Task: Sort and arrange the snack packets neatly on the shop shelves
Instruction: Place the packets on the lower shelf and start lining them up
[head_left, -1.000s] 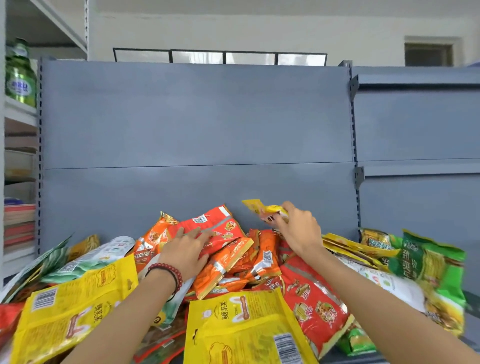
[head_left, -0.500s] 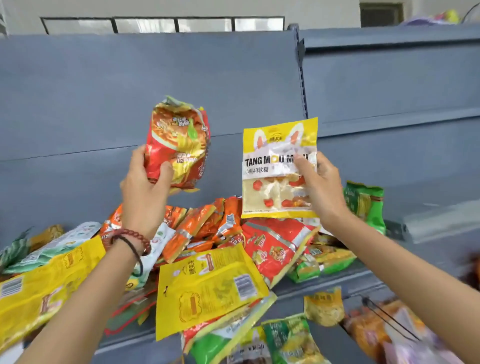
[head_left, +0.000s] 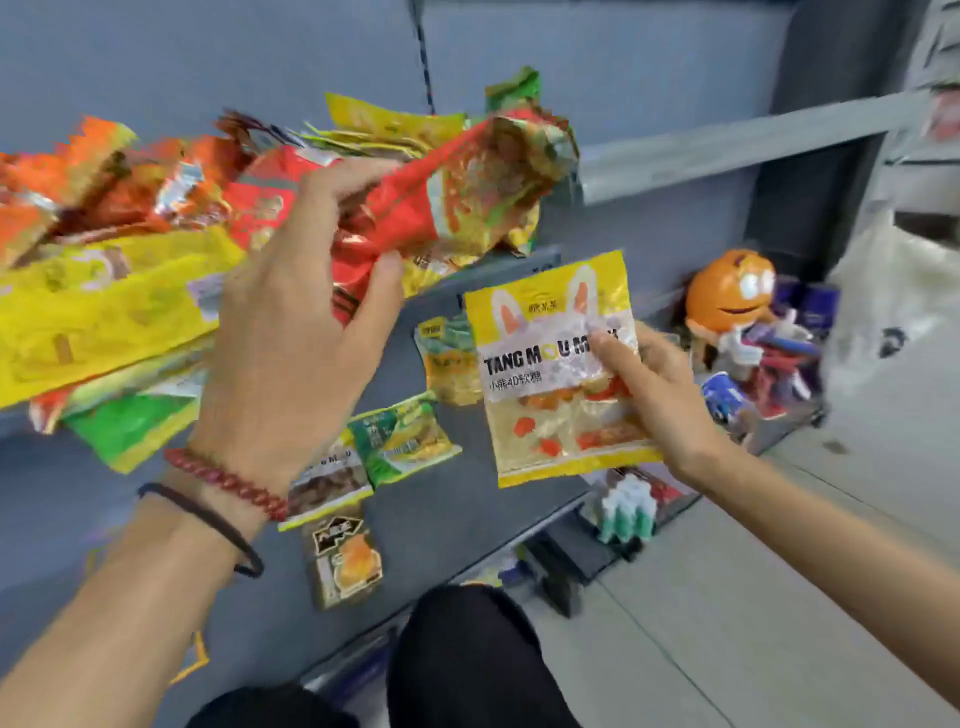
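two packets are in your hands in the head view: your left hand (head_left: 291, 332) grips the red packet (head_left: 457, 192) beside the heap of packets (head_left: 119, 306), and your right hand (head_left: 660, 395) pinches the yellow gummy packet (head_left: 556, 374) above the lower shelf (head_left: 457, 525). you look mid-sort; next, lay each flat among its own kind.

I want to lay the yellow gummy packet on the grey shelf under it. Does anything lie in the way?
Partly. A small yellow packet and a green packet lie on the grey shelf left of the gummy packet that the right hand holds; the strip below it looks bare.
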